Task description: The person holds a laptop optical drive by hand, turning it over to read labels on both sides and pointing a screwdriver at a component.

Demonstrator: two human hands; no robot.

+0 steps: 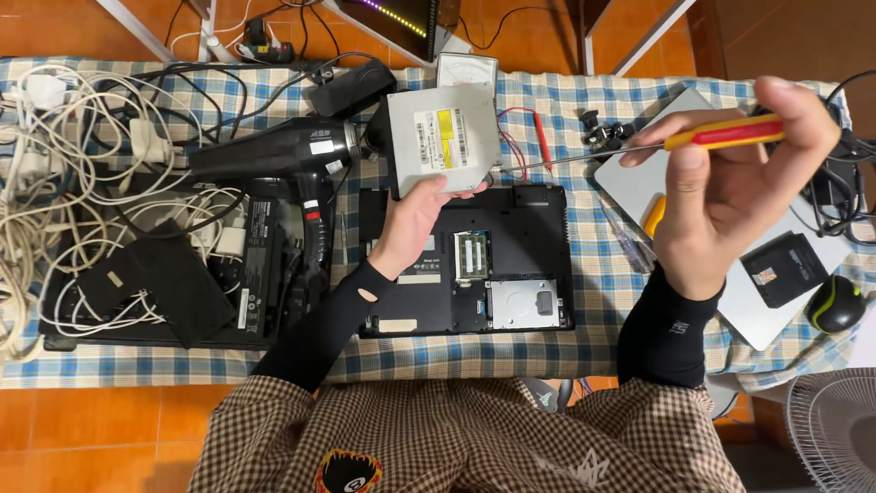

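The slim grey metal optical drive (440, 137), flat and square with a white and yellow label, looks light and stiff but easily bent or scratched, so it is best gripped by its edges. The left hand (415, 224) grasps its lower edge, holding it tilted above the opened black laptop base (511, 251) on the checked worktop (593, 301). The right hand (730, 192) pinches a yellow-and-red-handled screwdriver (721, 133), whose tip meets the drive's right edge.

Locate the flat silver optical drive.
Head view, centre: the flat silver optical drive is held up in the left hand, above the opened black laptop, beside the black hairdryer.
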